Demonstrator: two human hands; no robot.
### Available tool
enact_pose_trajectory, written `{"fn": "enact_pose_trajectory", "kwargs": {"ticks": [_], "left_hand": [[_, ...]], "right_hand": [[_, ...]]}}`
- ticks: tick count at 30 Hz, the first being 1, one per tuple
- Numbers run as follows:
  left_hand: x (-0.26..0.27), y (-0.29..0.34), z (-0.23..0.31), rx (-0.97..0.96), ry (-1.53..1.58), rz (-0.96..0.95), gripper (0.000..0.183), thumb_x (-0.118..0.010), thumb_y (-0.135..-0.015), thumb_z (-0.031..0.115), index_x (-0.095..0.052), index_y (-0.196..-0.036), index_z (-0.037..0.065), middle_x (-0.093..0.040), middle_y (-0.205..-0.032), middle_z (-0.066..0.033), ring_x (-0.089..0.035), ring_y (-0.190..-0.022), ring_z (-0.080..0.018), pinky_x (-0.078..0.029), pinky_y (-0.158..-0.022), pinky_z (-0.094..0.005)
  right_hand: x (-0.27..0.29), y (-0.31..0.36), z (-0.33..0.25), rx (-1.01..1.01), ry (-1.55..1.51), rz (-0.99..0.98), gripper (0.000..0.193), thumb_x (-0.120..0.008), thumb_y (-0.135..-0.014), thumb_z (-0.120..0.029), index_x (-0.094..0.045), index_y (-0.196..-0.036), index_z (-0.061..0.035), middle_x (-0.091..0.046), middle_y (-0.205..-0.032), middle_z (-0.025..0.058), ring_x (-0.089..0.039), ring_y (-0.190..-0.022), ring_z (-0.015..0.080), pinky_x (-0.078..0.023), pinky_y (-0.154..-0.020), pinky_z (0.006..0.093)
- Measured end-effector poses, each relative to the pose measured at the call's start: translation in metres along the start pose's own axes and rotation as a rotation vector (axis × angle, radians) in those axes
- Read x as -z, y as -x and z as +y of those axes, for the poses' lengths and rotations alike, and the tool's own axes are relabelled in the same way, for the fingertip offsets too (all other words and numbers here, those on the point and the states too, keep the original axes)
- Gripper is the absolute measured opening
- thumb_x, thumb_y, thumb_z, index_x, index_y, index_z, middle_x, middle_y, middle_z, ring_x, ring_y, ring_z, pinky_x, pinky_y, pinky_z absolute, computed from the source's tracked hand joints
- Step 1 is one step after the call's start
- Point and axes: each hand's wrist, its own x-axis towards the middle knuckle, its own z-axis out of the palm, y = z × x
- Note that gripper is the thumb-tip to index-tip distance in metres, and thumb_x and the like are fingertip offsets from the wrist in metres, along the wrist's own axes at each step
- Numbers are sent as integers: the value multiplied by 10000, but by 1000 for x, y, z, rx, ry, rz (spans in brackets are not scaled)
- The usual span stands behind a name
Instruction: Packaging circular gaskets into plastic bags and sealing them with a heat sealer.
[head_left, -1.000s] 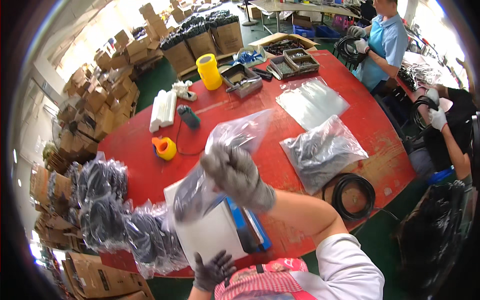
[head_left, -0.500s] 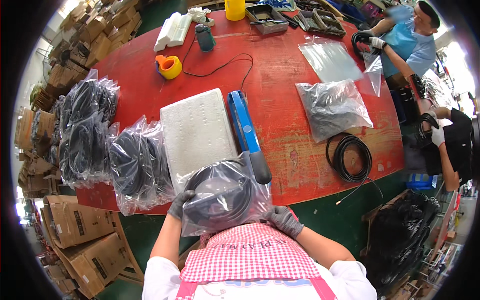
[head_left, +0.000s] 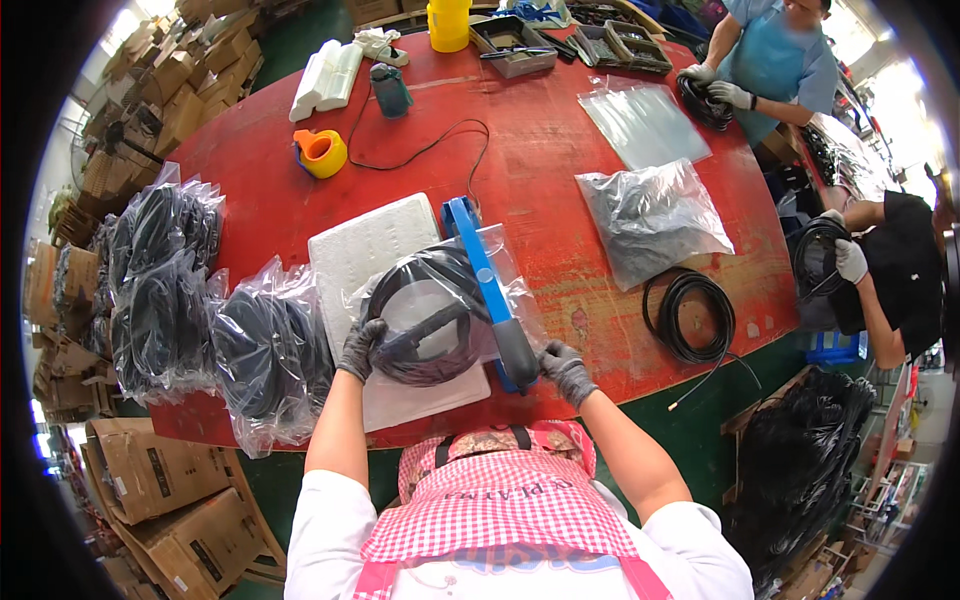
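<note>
My left hand (head_left: 362, 347), in a grey glove, is closed on the left side of a clear plastic bag (head_left: 420, 345). A coil of black cable (head_left: 412, 378) lies inside that bag, over the white foam block. A blue hand sealer (head_left: 484, 270) with a black handle (head_left: 515, 355) lies across the bag's right part, and a strip of plastic sticks out beyond it. My right hand (head_left: 567, 372), also gloved, is just right of the handle, its fingers closed at the bag's lower right edge.
Bagged cable coils (head_left: 262, 350) are piled at left. A loose black coil (head_left: 692, 318), a filled bag (head_left: 655, 222) and flat plastic bags (head_left: 645, 122) lie at right. Tape (head_left: 322, 153) and a bottle (head_left: 390, 92) stand farther back. Two co-workers (head_left: 785, 60) handle cables at right.
Both hands have carried the bagged coil forward from the table's front edge. Its right part now lies under the sealer's blue arm. The co-worker at far right has moved a coil.
</note>
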Motion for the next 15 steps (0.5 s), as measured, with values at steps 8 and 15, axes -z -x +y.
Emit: {"fn": "enact_pose_trajectory", "kwargs": {"ticks": [8,15], "left_hand": [[26,0,-3,23,17,10,354,-712,-674,173,-562,-990,114,-571,-804,20,-535,-719,-105,-456,-649,-256],[15,14,3,-19,86,-14,365,-701,-694,131,-549,-1024,103,-563,-815,16,-532,-718,-99,-457,-650,-238]], "right_hand": [[-50,51,-122,608,567,115,545,-598,-760,-340,-440,-1177,-26,-460,-1150,192,-453,-1061,295,-346,-925,372],[-82,32,-20,879,1317,193,542,-523,-766,-288,-421,-1206,11,-308,-1322,235,-273,-1237,391,-203,-1021,468]]}}
